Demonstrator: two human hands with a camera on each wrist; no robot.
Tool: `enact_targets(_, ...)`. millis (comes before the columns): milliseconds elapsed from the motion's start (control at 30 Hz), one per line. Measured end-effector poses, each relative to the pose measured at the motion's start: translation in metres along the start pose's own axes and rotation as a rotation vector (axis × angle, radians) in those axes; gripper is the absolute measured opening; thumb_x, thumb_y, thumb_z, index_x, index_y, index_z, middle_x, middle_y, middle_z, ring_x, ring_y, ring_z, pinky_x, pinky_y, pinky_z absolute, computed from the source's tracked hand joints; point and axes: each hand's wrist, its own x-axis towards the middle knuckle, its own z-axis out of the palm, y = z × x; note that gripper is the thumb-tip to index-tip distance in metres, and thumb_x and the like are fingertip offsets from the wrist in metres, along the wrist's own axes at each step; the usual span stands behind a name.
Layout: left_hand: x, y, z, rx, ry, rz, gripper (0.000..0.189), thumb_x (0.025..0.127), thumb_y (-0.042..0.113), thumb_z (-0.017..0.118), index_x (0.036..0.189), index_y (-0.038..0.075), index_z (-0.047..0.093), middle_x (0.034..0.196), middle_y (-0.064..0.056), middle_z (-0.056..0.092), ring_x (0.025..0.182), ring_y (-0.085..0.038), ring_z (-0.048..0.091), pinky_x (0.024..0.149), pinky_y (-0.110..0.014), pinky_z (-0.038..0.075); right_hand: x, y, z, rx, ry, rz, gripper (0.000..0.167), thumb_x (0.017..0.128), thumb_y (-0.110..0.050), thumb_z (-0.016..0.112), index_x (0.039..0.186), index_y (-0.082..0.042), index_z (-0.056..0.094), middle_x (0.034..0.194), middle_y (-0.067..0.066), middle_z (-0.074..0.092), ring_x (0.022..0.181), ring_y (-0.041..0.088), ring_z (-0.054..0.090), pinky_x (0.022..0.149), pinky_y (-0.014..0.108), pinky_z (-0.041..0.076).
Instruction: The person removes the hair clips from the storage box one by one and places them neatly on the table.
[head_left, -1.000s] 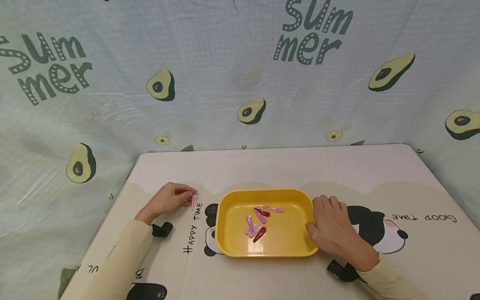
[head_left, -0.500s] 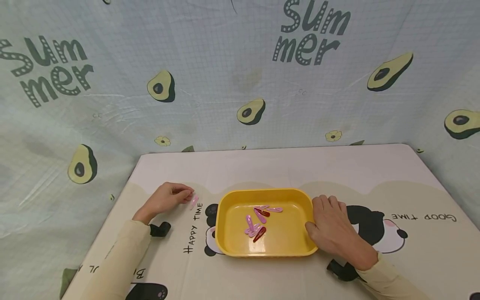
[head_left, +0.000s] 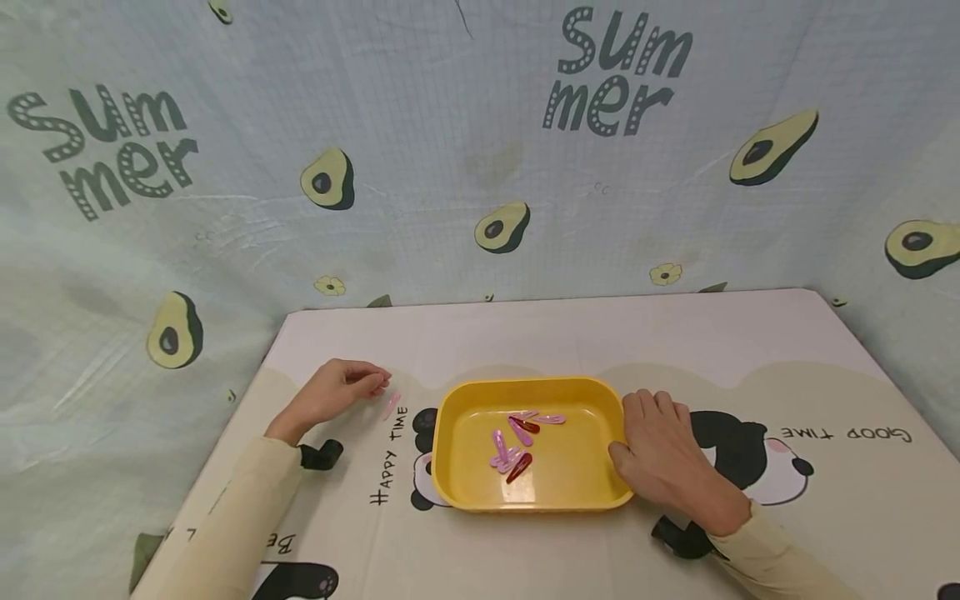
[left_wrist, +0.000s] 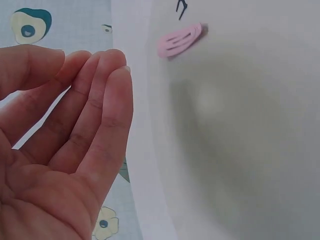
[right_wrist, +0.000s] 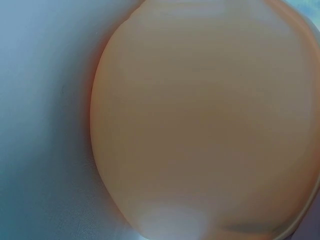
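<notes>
My left hand (head_left: 337, 392) hovers over the left part of the table, fingers gently bent and holding nothing. Just beyond its fingertips a pink snap hair clip (left_wrist: 181, 41) lies on the cloth, near the printed "Happy time" in the head view. A yellow tray (head_left: 570, 492) sits mid-table. Inside are several pink hair clips (head_left: 500, 446) and dark red ones (head_left: 519, 468), loosely scattered. My right hand (head_left: 663, 454) grips the tray's right rim, thumb at the inner side. A blurred tan-orange surface fills most of the right wrist view.
The table wears a pale printed cloth (head_left: 525, 342) with panda figures and lettering. Behind it hangs a light curtain (head_left: 420, 108) with avocado prints. Dark wrist camera mounts (head_left: 321, 456) show beside both wrists.
The left hand has let go of the pink hair clip, which now lies on the cloth, and has drawn slightly away from it. The right hand stays at the tray.
</notes>
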Motion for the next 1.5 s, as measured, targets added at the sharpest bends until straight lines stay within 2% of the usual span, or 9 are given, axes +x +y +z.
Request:
enact_targets(467, -0.008, 0.024, -0.001, -0.001, 0.007, 0.071, 0.033, 0.105, 0.027, 0.060, 0.128, 0.004, 0.071, 0.122, -0.013, 0.076, 0.106, -0.023, 0.074, 0.102, -0.048, 0.058, -0.001, 0.000, 0.001, 0.011, 0.004, 0.002, 0.020, 0.088, -0.016, 0.057, 0.101, -0.002, 0.051, 0.089, 0.006, 0.044, 0.087, 0.026, 0.036, 0.080, 0.042, 0.027)
enact_targets(700, -0.008, 0.035, 0.002, -0.009, 0.005, 0.154, 0.032, 0.104, 0.025, 0.062, 0.126, 0.004, 0.072, 0.119, -0.012, 0.077, 0.104, -0.025, 0.075, 0.099, -0.046, 0.059, 0.000, 0.000, 0.001, 0.007, -0.002, 0.008, 0.019, 0.088, -0.016, 0.057, 0.100, -0.003, 0.051, 0.087, 0.006, 0.042, 0.087, 0.026, 0.036, 0.079, 0.042, 0.027)
enact_targets(900, -0.011, 0.048, 0.006, -0.030, -0.013, 0.187, 0.031, 0.103, 0.023, 0.063, 0.125, 0.002, 0.072, 0.120, -0.013, 0.076, 0.106, -0.031, 0.074, 0.096, -0.043, 0.061, 0.000, 0.000, 0.001, 0.008, -0.005, 0.011, 0.019, 0.088, -0.016, 0.057, 0.100, -0.003, 0.050, 0.086, 0.006, 0.041, 0.087, 0.026, 0.036, 0.079, 0.041, 0.026)
enact_targets(1200, -0.016, 0.071, 0.015, -0.050, -0.057, 0.258, 0.027, 0.102, 0.023, 0.065, 0.122, 0.006, 0.074, 0.120, -0.017, 0.076, 0.106, -0.034, 0.074, 0.095, -0.043, 0.061, 0.001, 0.002, 0.002, 0.000, 0.019, -0.002, 0.017, 0.088, -0.016, 0.057, 0.097, -0.004, 0.049, 0.084, 0.005, 0.039, 0.086, 0.026, 0.035, 0.079, 0.039, 0.025)
enact_targets(1333, -0.017, 0.078, 0.019, -0.066, -0.074, 0.274, 0.026, 0.102, 0.022, 0.066, 0.121, 0.007, 0.074, 0.119, -0.013, 0.077, 0.106, -0.033, 0.074, 0.096, -0.042, 0.061, 0.001, 0.002, 0.002, 0.002, 0.013, 0.002, 0.018, 0.088, -0.017, 0.057, 0.097, -0.004, 0.050, 0.084, 0.005, 0.040, 0.086, 0.027, 0.035, 0.080, 0.040, 0.026)
enact_targets(1500, -0.019, 0.086, 0.026, -0.076, -0.087, 0.295, 0.025, 0.101, 0.021, 0.067, 0.119, 0.006, 0.075, 0.117, -0.011, 0.077, 0.104, -0.025, 0.075, 0.093, -0.035, 0.062, 0.002, 0.003, 0.002, 0.001, 0.008, 0.006, 0.019, 0.088, -0.018, 0.058, 0.098, -0.003, 0.050, 0.085, 0.006, 0.039, 0.087, 0.027, 0.036, 0.081, 0.042, 0.028)
